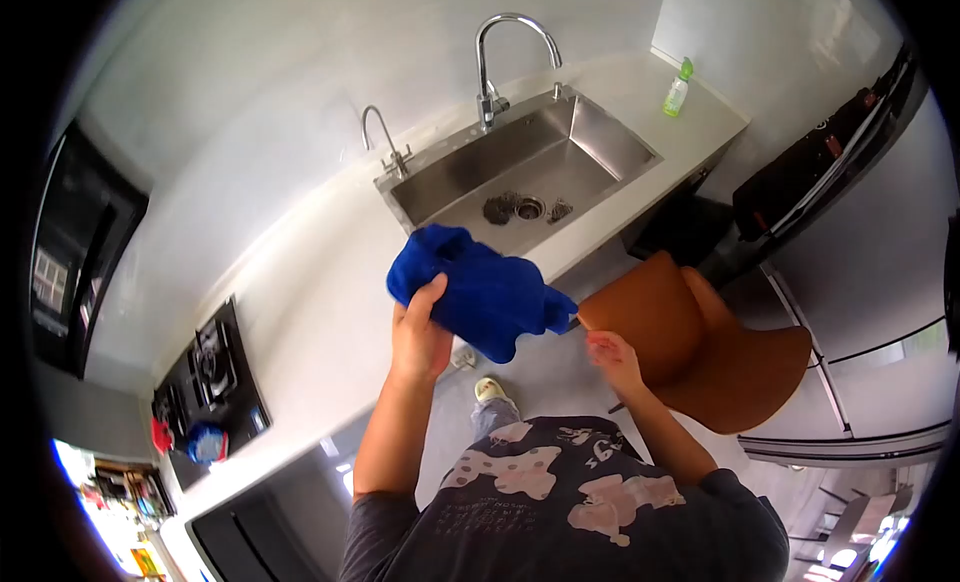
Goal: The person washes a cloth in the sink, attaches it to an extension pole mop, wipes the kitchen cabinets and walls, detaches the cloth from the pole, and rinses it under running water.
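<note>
My left hand [422, 327] is closed on a bunched blue cloth [490, 297], thumb on top, over the front edge of the counter. The cloth hangs in loose folds, and its right tip reaches toward my right hand [612, 360]. That hand is apart from the cloth, its fingers loosely bent and open, with nothing visible in them. Behind the cloth is a steel sink [610, 147] with dark matter lying around its drain [530, 209].
A tall curved faucet [515, 18] and a smaller tap [372, 112] stand behind the sink. A green spray bottle [677, 90] is at the counter's right end. At left sits a gas stove [215, 367]. A brown chair [730, 372] stands close on my right.
</note>
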`<state>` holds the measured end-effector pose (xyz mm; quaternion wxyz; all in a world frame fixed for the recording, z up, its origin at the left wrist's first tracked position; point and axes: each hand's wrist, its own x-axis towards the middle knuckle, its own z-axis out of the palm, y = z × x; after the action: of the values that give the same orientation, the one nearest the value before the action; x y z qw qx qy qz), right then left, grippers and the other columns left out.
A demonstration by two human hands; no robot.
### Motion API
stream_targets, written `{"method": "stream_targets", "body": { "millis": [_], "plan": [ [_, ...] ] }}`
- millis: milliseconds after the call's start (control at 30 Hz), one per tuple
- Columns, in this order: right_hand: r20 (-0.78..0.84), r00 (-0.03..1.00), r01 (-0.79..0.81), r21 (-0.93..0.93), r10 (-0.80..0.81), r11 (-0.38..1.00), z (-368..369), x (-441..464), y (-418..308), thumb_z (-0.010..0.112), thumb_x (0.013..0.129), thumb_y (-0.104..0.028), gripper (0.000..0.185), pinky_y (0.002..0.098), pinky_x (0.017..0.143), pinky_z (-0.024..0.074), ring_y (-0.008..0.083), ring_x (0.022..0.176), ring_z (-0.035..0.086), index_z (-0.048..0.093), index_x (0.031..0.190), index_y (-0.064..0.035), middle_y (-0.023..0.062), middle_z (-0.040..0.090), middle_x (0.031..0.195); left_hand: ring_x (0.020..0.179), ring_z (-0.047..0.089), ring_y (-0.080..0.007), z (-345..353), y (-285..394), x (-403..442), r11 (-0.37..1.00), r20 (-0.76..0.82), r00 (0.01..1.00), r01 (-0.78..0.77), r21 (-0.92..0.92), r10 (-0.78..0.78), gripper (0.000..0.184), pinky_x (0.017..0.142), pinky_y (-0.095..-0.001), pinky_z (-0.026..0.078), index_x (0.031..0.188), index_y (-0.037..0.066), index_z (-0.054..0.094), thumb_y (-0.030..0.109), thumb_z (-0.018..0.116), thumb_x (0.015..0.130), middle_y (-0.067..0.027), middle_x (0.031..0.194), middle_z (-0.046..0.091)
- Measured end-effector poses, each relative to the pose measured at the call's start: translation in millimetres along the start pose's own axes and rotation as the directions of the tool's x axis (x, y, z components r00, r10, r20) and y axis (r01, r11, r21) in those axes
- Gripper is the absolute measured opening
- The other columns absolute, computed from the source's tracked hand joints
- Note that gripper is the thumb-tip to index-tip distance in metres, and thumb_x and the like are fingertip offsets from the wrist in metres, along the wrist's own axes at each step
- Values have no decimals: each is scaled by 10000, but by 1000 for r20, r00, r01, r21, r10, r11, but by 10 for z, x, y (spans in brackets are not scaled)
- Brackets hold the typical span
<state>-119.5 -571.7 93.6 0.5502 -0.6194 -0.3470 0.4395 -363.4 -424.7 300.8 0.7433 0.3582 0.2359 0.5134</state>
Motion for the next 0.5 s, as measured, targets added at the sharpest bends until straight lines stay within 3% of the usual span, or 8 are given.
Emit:
{"method": "stream_targets", "body": {
  "millis": [67,133,167,300,333,367,433,500],
  "plan": [
    [-45,999,27,2,-27,1000,39,272,-62,533,852,-112,203,211,693,424,79,786,524,546,1042,-41,9,573,918,1092,490,-267,24,29,525,995,86,994,66,-69,-60,421,954,-375,356,1209,-7,431,187,481,838,-141,1161,521],
    [-190,963,-160,156,189,975,90,492,-324,521,852,-71,184,188,666,422,66,763,518,552,1029,-30,6,574,892,1052,513,-264,82,58,991,985,105,989,117,-127,-104,392,925,-372,383,1193,-10,440,161,477,842,-143,1132,533],
    [-199,962,-159,158,189,975,113,627,-485,521,852,-71,184,188,666,422,66,763,518,552,1029,-30,6,574,892,1012,536,-261,84,64,1232,969,112,984,159,-189,-140,364,895,-370,409,1177,-13,448,136,473,846,-144,1102,546],
    [-255,967,-26,-123,-6,992,-64,1285,-731,528,853,-89,185,193,676,426,70,773,525,561,1024,-26,9,574,906,1007,538,-274,-26,-108,2097,922,155,953,291,-254,-258,379,879,-365,420,1177,-15,449,154,481,839,-145,1115,546],
    [-224,965,80,-239,-135,968,-141,1550,-824,535,847,-88,200,209,695,432,89,788,532,559,1036,-28,14,579,910,1021,529,-271,-54,-196,2308,906,191,943,317,-279,-271,387,888,-365,413,1179,-13,449,162,480,835,-138,1130,543],
    [-173,949,190,-348,-262,918,-218,1853,-923,542,842,-87,215,225,714,438,108,803,539,558,1049,-30,19,584,914,1021,529,-271,-67,-275,2482,906,189,944,316,-282,-271,387,888,-365,413,1179,-13,449,162,480,835,-138,1130,543],
    [-30,949,243,-563,-314,790,-384,2524,-1212,554,829,-105,311,272,781,440,182,908,552,521,1133,-49,93,574,1045,1030,524,-263,-75,-443,2812,857,146,913,409,-314,-382,390,894,-365,406,1180,-14,450,162,477,832,-132,1135,541],
    [138,878,431,-643,-458,633,-486,3381,-1346,544,820,-83,401,324,823,437,260,997,526,464,1213,-80,123,517,1156,1040,521,-267,-144,-693,3127,857,80,907,418,-300,-414,387,910,-372,399,1181,-12,450,152,469,832,-134,1144,538]
  ]
}}
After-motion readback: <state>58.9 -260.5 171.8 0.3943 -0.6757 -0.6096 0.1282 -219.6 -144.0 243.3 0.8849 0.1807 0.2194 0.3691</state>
